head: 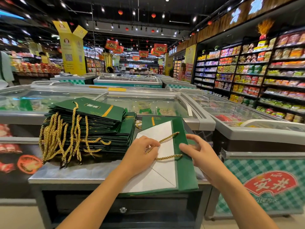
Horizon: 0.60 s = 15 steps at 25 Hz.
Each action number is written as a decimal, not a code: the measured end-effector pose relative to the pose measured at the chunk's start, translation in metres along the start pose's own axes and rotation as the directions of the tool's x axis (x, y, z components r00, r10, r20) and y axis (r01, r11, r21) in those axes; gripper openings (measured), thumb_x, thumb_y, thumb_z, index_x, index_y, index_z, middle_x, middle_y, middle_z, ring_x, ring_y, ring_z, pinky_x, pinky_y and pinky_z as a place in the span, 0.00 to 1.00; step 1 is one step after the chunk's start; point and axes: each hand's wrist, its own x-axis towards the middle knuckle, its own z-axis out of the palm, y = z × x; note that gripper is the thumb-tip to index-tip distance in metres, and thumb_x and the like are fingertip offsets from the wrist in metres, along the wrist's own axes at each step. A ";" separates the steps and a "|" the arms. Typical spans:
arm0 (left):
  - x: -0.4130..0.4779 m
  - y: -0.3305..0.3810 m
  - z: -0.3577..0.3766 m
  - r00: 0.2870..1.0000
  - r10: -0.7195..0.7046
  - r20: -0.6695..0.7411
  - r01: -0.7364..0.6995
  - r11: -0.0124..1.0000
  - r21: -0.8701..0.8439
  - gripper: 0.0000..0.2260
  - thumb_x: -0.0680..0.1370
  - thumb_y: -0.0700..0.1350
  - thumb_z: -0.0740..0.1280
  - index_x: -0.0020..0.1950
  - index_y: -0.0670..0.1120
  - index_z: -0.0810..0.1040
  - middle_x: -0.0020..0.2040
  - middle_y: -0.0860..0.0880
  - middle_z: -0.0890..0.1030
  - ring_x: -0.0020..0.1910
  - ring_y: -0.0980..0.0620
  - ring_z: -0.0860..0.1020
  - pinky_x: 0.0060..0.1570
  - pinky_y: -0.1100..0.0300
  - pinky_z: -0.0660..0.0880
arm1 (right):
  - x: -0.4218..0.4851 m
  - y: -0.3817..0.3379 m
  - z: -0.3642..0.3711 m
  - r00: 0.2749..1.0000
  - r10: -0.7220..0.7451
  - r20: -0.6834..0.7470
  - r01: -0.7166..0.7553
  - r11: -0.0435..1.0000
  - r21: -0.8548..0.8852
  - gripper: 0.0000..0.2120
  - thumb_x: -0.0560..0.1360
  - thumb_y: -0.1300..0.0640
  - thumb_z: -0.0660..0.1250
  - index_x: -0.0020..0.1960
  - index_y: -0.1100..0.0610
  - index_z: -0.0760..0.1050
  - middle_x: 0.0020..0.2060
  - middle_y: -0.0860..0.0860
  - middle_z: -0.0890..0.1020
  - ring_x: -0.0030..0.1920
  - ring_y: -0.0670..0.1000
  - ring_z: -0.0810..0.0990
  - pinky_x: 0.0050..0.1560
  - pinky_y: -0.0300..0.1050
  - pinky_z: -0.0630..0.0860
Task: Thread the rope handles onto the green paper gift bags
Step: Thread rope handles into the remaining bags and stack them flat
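A flat green paper gift bag [186, 166] lies on the metal counter [69, 173] with its white inner side [162, 176] showing. A gold rope handle [168, 138] runs from the bag's green top band across the white part and loops back to the band lower down. My left hand [140, 154] pinches this rope near its bend. Over the green band, my right hand [199, 153] rests with its fingers spread, pressing the bag's edge. A tall stack of folded green bags [97, 128], gold rope handles [56, 139] hanging from them, sits to the left.
The counter stands among glass-topped chest freezers [148, 103], with another freezer [257, 129] close on the right. Shelves of packaged goods [257, 71] line the right wall. Another green bag [156, 120] lies under the one in hand. A person's sleeve [5, 68] shows at far left.
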 end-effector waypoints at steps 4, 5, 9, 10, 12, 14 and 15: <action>0.002 0.041 -0.028 0.988 -0.093 0.124 0.116 0.974 -0.195 0.17 0.80 0.62 0.61 0.62 0.56 0.81 0.57 0.61 0.80 0.58 0.62 0.77 0.62 0.55 0.75 | -0.007 -0.026 0.014 0.984 -0.151 0.089 0.129 0.967 0.218 0.19 0.84 0.43 0.57 0.70 0.46 0.74 0.60 0.49 0.84 0.61 0.52 0.83 0.64 0.56 0.77; 0.002 0.050 -0.036 0.978 -0.127 0.167 0.174 0.935 -0.308 0.23 0.78 0.65 0.58 0.65 0.54 0.80 0.59 0.57 0.81 0.59 0.58 0.78 0.63 0.53 0.77 | -0.007 -0.031 0.017 0.974 -0.194 0.115 0.164 0.959 0.230 0.19 0.84 0.41 0.55 0.71 0.45 0.74 0.62 0.48 0.84 0.63 0.51 0.82 0.64 0.55 0.76; -0.007 0.073 -0.067 0.919 -0.100 0.381 0.365 0.579 -0.729 0.37 0.75 0.72 0.48 0.65 0.49 0.80 0.61 0.43 0.83 0.58 0.45 0.83 0.53 0.49 0.81 | -0.003 -0.037 0.034 0.912 -0.376 0.162 0.380 0.925 0.003 0.17 0.84 0.47 0.60 0.72 0.42 0.73 0.66 0.43 0.79 0.67 0.42 0.76 0.67 0.44 0.73; -0.009 0.079 -0.073 0.907 -0.095 0.410 0.400 0.493 -0.772 0.39 0.74 0.74 0.48 0.59 0.46 0.83 0.58 0.41 0.84 0.53 0.46 0.85 0.51 0.49 0.82 | -0.003 -0.035 0.039 0.898 -0.394 0.198 0.417 0.905 -0.088 0.17 0.83 0.48 0.62 0.72 0.41 0.73 0.67 0.41 0.78 0.68 0.40 0.75 0.67 0.40 0.72; -0.003 0.082 -0.078 0.895 -0.263 0.361 0.447 0.543 -0.711 0.38 0.67 0.78 0.56 0.46 0.44 0.83 0.55 0.39 0.85 0.36 0.56 0.85 0.49 0.52 0.82 | -0.002 -0.031 0.047 0.874 -0.416 0.249 0.475 0.838 -0.268 0.19 0.82 0.49 0.65 0.72 0.41 0.72 0.69 0.37 0.74 0.71 0.34 0.69 0.70 0.36 0.66; -0.008 0.075 -0.076 0.909 -0.326 0.261 0.417 0.668 -0.616 0.20 0.75 0.62 0.67 0.43 0.44 0.76 0.44 0.42 0.86 0.25 0.62 0.80 0.40 0.61 0.81 | -0.002 -0.023 0.051 0.866 -0.427 0.261 0.497 0.797 -0.343 0.19 0.81 0.51 0.67 0.72 0.42 0.73 0.70 0.35 0.72 0.71 0.30 0.64 0.70 0.31 0.62; -0.010 0.071 -0.074 0.922 -0.298 0.248 0.387 0.684 -0.618 0.08 0.80 0.46 0.66 0.44 0.43 0.75 0.37 0.44 0.84 0.23 0.61 0.79 0.31 0.66 0.78 | -0.002 -0.017 0.050 0.873 -0.421 0.246 0.485 0.797 -0.360 0.19 0.80 0.52 0.68 0.71 0.43 0.74 0.69 0.35 0.73 0.71 0.31 0.65 0.71 0.32 0.62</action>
